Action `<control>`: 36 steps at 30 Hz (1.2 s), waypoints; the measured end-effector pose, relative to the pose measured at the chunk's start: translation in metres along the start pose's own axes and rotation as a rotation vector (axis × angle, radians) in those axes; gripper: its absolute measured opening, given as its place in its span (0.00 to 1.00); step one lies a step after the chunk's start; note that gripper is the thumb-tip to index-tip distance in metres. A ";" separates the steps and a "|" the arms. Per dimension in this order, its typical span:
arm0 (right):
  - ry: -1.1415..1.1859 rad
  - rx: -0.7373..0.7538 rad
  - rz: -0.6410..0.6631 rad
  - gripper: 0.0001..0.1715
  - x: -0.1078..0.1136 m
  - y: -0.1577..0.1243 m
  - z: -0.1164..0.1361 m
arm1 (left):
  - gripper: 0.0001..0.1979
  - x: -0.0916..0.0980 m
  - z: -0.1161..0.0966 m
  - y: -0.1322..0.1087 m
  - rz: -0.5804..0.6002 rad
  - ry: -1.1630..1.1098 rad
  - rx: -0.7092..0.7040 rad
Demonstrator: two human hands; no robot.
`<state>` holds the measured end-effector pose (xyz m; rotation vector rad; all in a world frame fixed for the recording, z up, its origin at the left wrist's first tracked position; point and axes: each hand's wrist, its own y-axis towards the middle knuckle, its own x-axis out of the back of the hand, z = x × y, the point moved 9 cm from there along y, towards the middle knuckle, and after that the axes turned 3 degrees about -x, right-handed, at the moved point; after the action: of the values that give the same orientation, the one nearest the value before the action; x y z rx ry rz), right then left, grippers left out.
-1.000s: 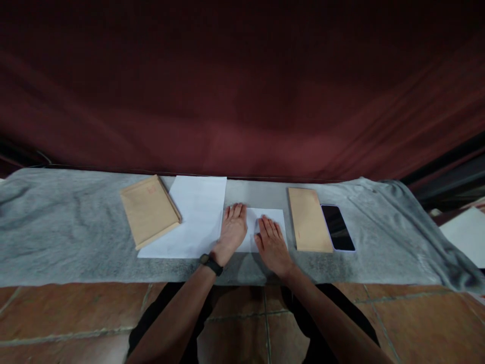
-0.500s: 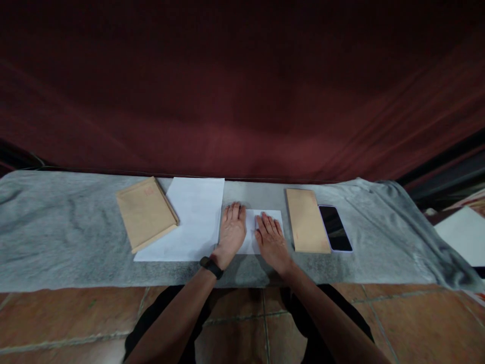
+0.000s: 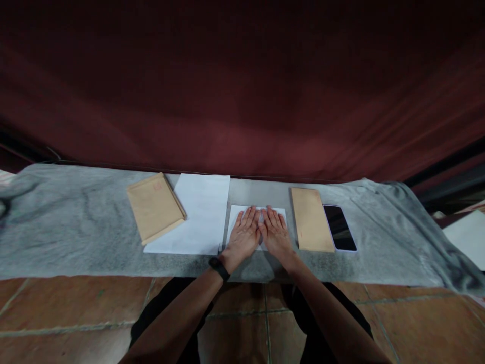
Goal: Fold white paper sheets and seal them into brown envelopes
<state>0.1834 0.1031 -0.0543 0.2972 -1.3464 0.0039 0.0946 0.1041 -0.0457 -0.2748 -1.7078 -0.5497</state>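
Both of my hands lie flat, side by side, on a small folded white paper (image 3: 235, 214) in the middle of the grey cloth. My left hand (image 3: 244, 233), with a black band at the wrist, has its fingers stretched out on the paper's left half. My right hand (image 3: 276, 232) presses the right half, fingers also extended and touching the left hand's. Neither hand holds anything.
A larger white sheet (image 3: 197, 212) lies left of the folded paper, with a stack of brown envelopes (image 3: 155, 206) on its left edge. A long brown envelope (image 3: 310, 219) and a black phone (image 3: 339, 227) lie to the right. A grey cloth (image 3: 76, 222) covers the low table; a dark red curtain hangs behind.
My hands have slid together on the folded paper; the left hand moved right until its fingers meet the right hand's. The view shifted slightly.
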 end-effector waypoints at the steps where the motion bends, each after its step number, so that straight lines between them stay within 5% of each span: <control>1: -0.012 -0.006 -0.011 0.32 0.001 -0.001 -0.002 | 0.28 0.001 0.001 -0.001 -0.004 -0.003 0.004; 15: -0.075 -0.084 -0.084 0.35 0.005 -0.010 -0.019 | 0.33 0.013 0.015 -0.024 -0.029 0.012 0.091; 24: 0.038 0.121 0.051 0.33 -0.001 -0.026 0.015 | 0.28 0.012 0.008 -0.024 -0.007 -0.017 0.032; 36: -0.004 0.015 -0.015 0.36 -0.002 -0.029 -0.006 | 0.27 0.008 0.011 -0.026 -0.021 -0.051 0.067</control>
<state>0.1936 0.0772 -0.0633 0.3197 -1.3490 0.0008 0.0714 0.0859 -0.0444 -0.2244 -1.7768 -0.5040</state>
